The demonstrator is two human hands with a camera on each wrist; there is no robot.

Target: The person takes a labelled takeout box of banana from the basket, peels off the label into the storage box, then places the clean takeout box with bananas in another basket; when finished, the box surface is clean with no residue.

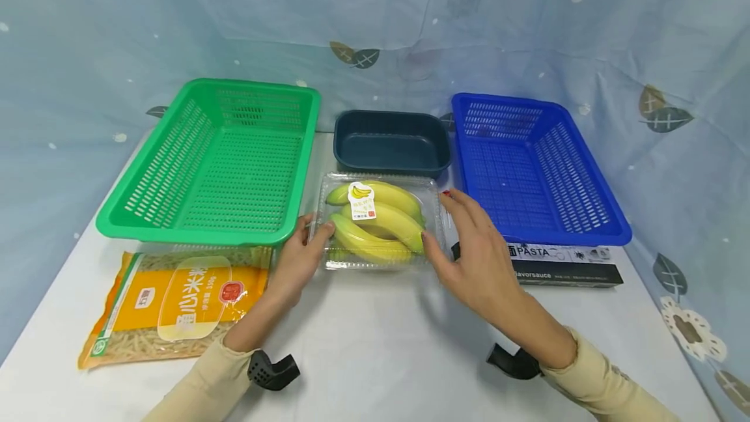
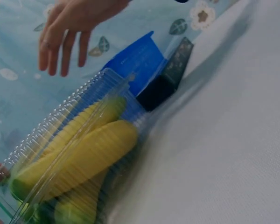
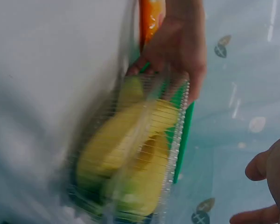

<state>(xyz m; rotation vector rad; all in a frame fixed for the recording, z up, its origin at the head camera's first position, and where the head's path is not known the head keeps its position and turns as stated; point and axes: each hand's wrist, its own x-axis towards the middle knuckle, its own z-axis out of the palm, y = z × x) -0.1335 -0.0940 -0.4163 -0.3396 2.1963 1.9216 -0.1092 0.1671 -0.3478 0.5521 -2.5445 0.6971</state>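
Observation:
A clear plastic clamshell box of bananas (image 1: 375,223) with a white label is at the middle of the table in the head view. My left hand (image 1: 300,259) grips its left side, thumb over the top edge and fingers at the side wall. Beside the right side of the box is my right hand (image 1: 477,253), its fingers spread. In the left wrist view that right hand (image 2: 79,28) hangs apart from the box, holding nothing. The right wrist view shows the left hand (image 3: 175,56) against the box's far end and bananas (image 3: 116,140) through the ribbed plastic.
A green basket (image 1: 295,178) stands at the left, a dark teal tub (image 1: 392,165) behind the box, a blue basket (image 1: 574,234) at the right. An orange pasta bag (image 1: 176,305) lies front left. A dark PASTA box (image 1: 568,272) lies before the blue basket.

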